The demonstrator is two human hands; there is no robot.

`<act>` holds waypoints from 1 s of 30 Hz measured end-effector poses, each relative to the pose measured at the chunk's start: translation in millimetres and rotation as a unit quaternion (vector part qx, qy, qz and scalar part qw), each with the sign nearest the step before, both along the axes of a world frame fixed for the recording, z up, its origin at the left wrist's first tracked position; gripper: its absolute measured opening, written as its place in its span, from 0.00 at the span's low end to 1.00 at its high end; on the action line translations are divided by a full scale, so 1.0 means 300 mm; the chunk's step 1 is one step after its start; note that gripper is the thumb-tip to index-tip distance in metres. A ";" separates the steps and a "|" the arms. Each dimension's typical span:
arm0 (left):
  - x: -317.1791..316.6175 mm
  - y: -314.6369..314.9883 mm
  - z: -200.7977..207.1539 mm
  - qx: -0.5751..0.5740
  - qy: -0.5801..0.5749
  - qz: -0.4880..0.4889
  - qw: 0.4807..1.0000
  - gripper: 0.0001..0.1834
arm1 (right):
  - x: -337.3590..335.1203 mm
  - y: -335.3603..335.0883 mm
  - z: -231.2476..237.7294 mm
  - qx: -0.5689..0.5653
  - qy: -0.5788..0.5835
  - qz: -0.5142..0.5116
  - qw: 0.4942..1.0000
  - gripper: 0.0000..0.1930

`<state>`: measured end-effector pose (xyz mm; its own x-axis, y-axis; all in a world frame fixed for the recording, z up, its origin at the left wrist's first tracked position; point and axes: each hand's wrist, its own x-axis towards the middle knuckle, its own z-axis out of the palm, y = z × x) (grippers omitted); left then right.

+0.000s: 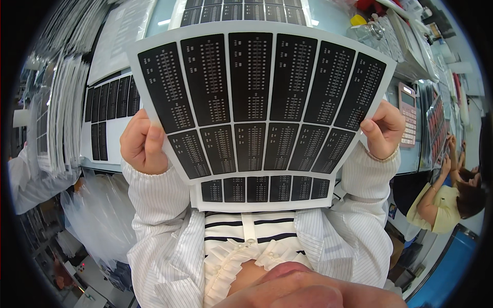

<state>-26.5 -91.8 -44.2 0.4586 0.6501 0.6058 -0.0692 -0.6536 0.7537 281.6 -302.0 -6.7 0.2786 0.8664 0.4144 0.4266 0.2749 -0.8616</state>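
A white sheet printed with two rows of black panels is raised in front of me, tilted toward my view. My left hand pinches its left edge between thumb and fingers. On the opposite edge, my right hand grips it the same way, thumb on the front. Beneath it, close to my body, another sheet of black panels shows its lower row. Beyond the raised sheet, a further printed sheet lies on the table.
Left of me are a printed sheet and tall stacks of plastic-sleeved sheets. A pink calculator lies on the right, near a glass bottle with a yellow cap and piled papers. Another person in yellow works at the far right.
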 end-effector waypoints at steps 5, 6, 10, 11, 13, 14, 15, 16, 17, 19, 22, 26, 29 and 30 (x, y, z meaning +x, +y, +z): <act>0.001 0.001 -0.007 0.001 -0.008 -0.001 1.000 0.13 | -0.002 -0.001 0.001 0.000 0.007 0.005 1.000 0.11; 0.001 0.002 -0.008 0.004 -0.010 0.000 1.000 0.13 | -0.002 0.000 0.002 -0.001 0.003 0.004 1.000 0.11; -0.003 0.002 -0.007 0.001 -0.003 -0.007 1.000 0.13 | -0.003 0.006 0.003 0.014 0.003 0.004 1.000 0.10; -0.001 0.002 -0.008 0.001 -0.003 -0.007 1.000 0.13 | -0.003 0.007 0.003 0.020 0.016 -0.002 1.000 0.09; 0.004 0.003 -0.011 0.017 -0.018 -0.011 1.000 0.12 | 0.000 0.009 0.004 0.023 0.004 0.001 1.000 0.09; 0.004 0.003 -0.011 0.017 -0.017 -0.012 1.000 0.12 | 0.001 0.009 0.003 0.025 0.006 0.003 1.000 0.09; 0.003 0.003 -0.010 0.014 -0.014 -0.013 1.000 0.12 | 0.000 0.009 0.002 0.021 -0.001 0.003 1.000 0.09; 0.001 0.004 -0.010 0.011 -0.010 -0.015 1.000 0.12 | -0.001 0.009 0.001 0.023 0.003 0.002 1.000 0.09; 0.000 0.004 -0.010 0.011 -0.010 -0.014 1.000 0.12 | -0.001 0.010 -0.001 0.028 0.010 -0.002 1.000 0.09; -0.003 0.004 -0.011 0.007 -0.009 -0.015 1.000 0.12 | 0.000 0.013 -0.004 0.032 0.004 0.002 0.999 0.09; -0.006 0.004 -0.012 -0.001 -0.007 -0.015 1.000 0.12 | -0.002 0.011 -0.003 0.032 0.004 0.000 0.999 0.09; -0.005 0.008 -0.012 0.014 -0.013 -0.017 1.000 0.12 | -0.002 0.014 -0.003 0.032 0.000 -0.006 0.999 0.08; -0.008 0.006 -0.008 0.000 -0.003 -0.021 1.000 0.12 | -0.003 0.011 -0.005 0.022 0.015 -0.008 1.000 0.09; -0.007 0.005 -0.007 0.002 -0.002 -0.026 1.000 0.12 | 0.000 0.010 -0.004 0.021 0.015 -0.010 1.000 0.09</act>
<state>-28.6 -90.4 -46.2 0.4885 0.6239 0.6100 -0.1060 -0.6515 0.7512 281.5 -298.9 -8.0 0.3091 0.8423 0.4415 0.4069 0.3025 -0.8619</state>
